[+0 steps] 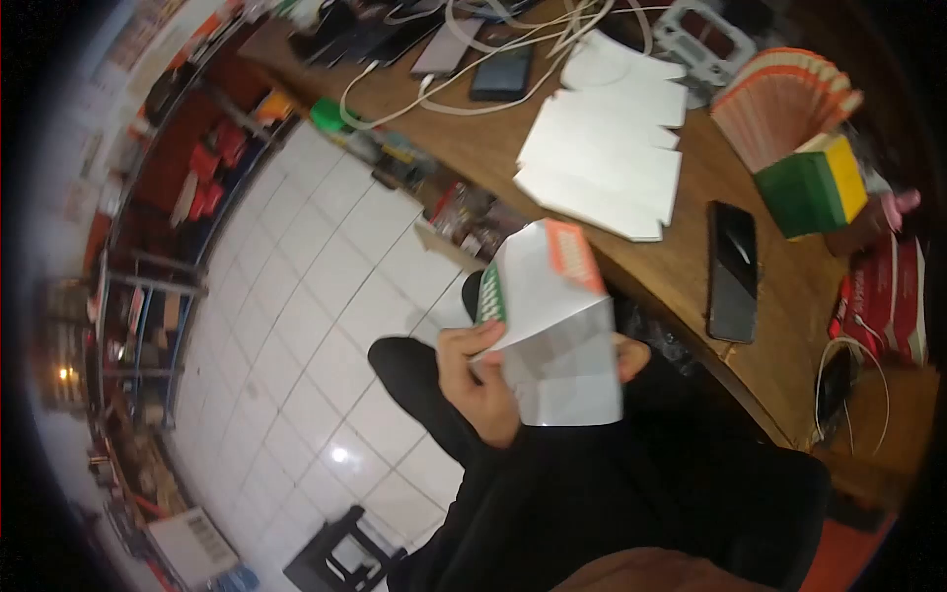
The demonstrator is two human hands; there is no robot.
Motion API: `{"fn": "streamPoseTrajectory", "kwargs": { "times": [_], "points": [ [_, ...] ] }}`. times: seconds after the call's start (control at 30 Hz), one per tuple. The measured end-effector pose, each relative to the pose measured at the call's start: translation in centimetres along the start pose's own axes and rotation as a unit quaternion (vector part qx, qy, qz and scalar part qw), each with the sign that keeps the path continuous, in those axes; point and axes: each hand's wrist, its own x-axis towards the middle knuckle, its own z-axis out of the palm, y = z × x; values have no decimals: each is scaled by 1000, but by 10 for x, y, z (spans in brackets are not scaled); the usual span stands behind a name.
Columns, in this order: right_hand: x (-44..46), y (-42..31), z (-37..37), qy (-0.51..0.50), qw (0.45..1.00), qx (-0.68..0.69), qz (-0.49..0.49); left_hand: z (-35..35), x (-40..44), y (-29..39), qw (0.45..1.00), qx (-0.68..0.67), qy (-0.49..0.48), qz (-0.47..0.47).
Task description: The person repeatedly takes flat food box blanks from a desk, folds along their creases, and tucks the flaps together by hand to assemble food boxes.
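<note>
A white folding carton (552, 326) with an orange printed panel and a green printed edge is held above my lap. It is partly folded, with its pale inside facing me. My left hand (475, 380) grips its left side, thumb on the near face. My right hand (632, 357) is at the carton's right edge, fingers bent against it and partly hidden behind the card. On the wooden table (631, 261) lies a flat white card sheet (612, 138) with notched edges.
A black phone (732, 271) lies near the table's edge. Beyond are a fan of orange-edged cards (779, 104), a green and yellow box (811, 187), a red package (883, 301), and tangled white cables (552, 30). A black stool (340, 553) stands on the tiled floor (326, 326).
</note>
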Motion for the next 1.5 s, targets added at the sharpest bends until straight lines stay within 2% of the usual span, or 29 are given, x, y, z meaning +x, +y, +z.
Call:
{"fn": "streamPoseTrajectory", "kwargs": {
  "times": [0.03, 0.1, 0.13, 0.17, 0.23, 0.27, 0.3, 0.37, 0.43, 0.5, 0.53, 0.6, 0.67, 0.8, 0.83, 0.9, 0.93, 0.97, 1.03, 1.07, 1.1, 1.17, 1.2, 1.3, 1.33, 1.37, 1.43, 1.47, 1.5],
  "points": [
    [-9, -21, 9, 63, 994, 1, -86, 15, 3, 9, 996, 12, -58, 72],
    [-39, -74, 33, 191, 942, -27, -275, 43, 3, 29, 979, -156, -126, 35],
    [-58, -104, 47, 261, 894, -62, -360, 43, 3, 20, 956, -195, -220, 22],
    [-74, -133, 62, 326, 833, -114, -432, 42, 4, 17, 945, -211, -250, 14],
    [-87, -184, 91, 437, 697, -286, -491, 37, 6, 11, 919, -223, -325, 3],
    [-81, -208, 100, 481, 568, -497, -445, 39, 6, 8, 916, -228, -329, 5],
    [-75, -232, 111, 496, 404, -674, -370, 38, 3, 10, 915, -200, -350, 3],
    [-94, -290, 107, 452, 32, -871, -190, 35, 2, 10, 913, -171, -371, 2],
    [-97, -342, 101, 392, 17, -917, -69, 34, 2, 8, 890, -145, -433, 5],
    [-74, -371, 99, 395, 80, -896, 184, 33, 2, 8, 892, -135, -432, 5],
    [-57, -370, 105, 409, 93, -880, 225, 31, 4, 6, 892, -120, -435, 10],
    [-45, -380, 90, 402, 93, -881, 232, 29, 5, 6, 894, -104, -436, 15],
    [-38, -389, 83, 395, 95, -881, 240, 27, 6, 7, 899, -84, -429, -24],
    [-28, -405, 106, 404, 266, -826, 288, 24, 8, 0, 894, -89, -438, -36],
    [-28, -409, 97, 404, 268, -825, 290, 23, 10, -1, 893, -89, -440, -47],
    [-33, -416, 68, 275, 181, -876, 353, 24, 10, -1, 890, -89, -443, -61],
    [-20, -396, 69, 307, 128, -869, 365, 27, 11, -1, 901, -95, -419, -65],
    [-7, -384, 71, 308, 127, -869, 366, 30, 11, -2, 910, -100, -396, -69],
    [2, -365, 69, 356, 25, -867, 349, 36, 12, -1, 907, -99, -402, -73],
    [-21, -376, 35, 317, 33, -932, 171, 38, 11, -1, 903, -103, -411, -68],
    [-36, -378, 20, 315, 34, -933, 173, 40, 12, 0, 900, -108, -417, -59],
    [-53, -383, 3, 290, 56, -955, 5, 39, 10, 0, 899, -117, -417, -58],
    [-60, -387, -2, 291, 57, -954, -35, 36, 8, -1, 897, -124, -420, -58],
    [-60, -395, 0, 290, 87, -953, -18, 22, 6, -3, 899, -132, -414, -57],
    [-59, -392, 0, 266, 52, -961, -48, 17, 5, -3, 901, -134, -408, -59],
    [-58, -390, 1, 258, 52, -964, -48, 11, 5, -3, 908, -137, -393, -58],
    [-52, -363, 18, 365, 28, -929, 54, -4, 1, -5, 917, -139, -368, -62],
    [-60, -351, 5, 357, -67, -932, 7, -10, 1, -6, 920, -142, -360, -65],
    [-64, -340, -6, 302, -52, -952, -22, -16, 1, -8, 923, -143, -350, -67]
  ]
}}
